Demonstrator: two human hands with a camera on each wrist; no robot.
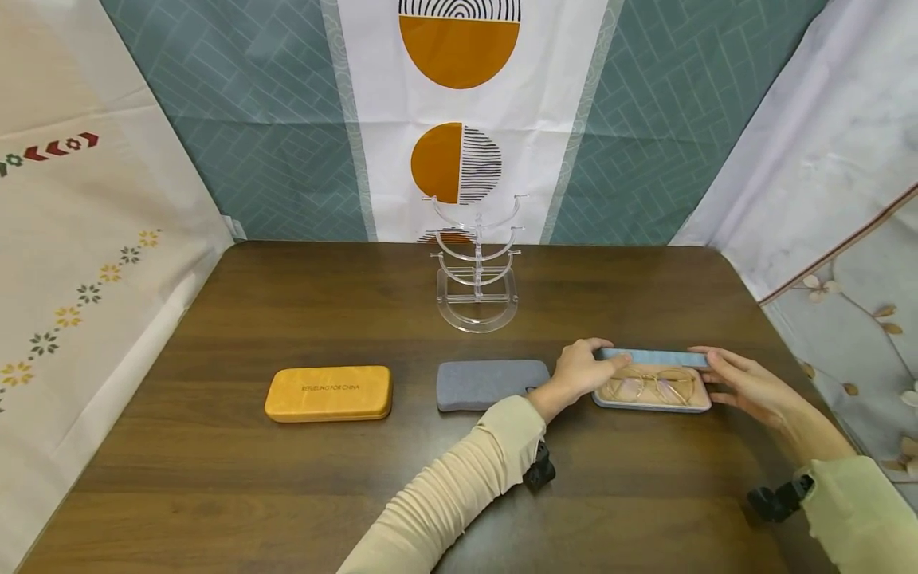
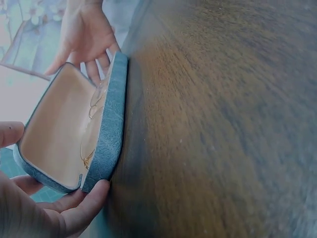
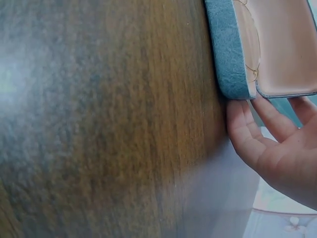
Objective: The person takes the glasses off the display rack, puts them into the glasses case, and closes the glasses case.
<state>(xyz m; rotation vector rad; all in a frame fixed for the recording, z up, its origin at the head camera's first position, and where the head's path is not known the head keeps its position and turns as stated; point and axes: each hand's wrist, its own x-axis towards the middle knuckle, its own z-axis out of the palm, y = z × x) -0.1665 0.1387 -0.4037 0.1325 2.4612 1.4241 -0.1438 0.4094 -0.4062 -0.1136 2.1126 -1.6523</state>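
A blue glasses case (image 1: 663, 359) lies at the right of the table with its lid partly raised. Gold-rimmed eyeglasses (image 1: 649, 387) rest inside on the pale lining. My left hand (image 1: 579, 371) holds the case's left end, thumb on the lid and fingers at the lower shell in the left wrist view. At the other end, my right hand (image 1: 749, 387) grips lid and base. The right wrist view shows its fingers under the corner of the case (image 3: 229, 54). A grey glasses case (image 1: 488, 383), shut, lies just left of my left hand.
A yellow glasses case (image 1: 328, 394) sits closed on the left part of the brown table (image 1: 215, 478). Toward the back edge stands a clear tiered display stand (image 1: 478, 299) with curved arms. Fabric hangings (image 1: 287, 119) surround the table at the back and sides.
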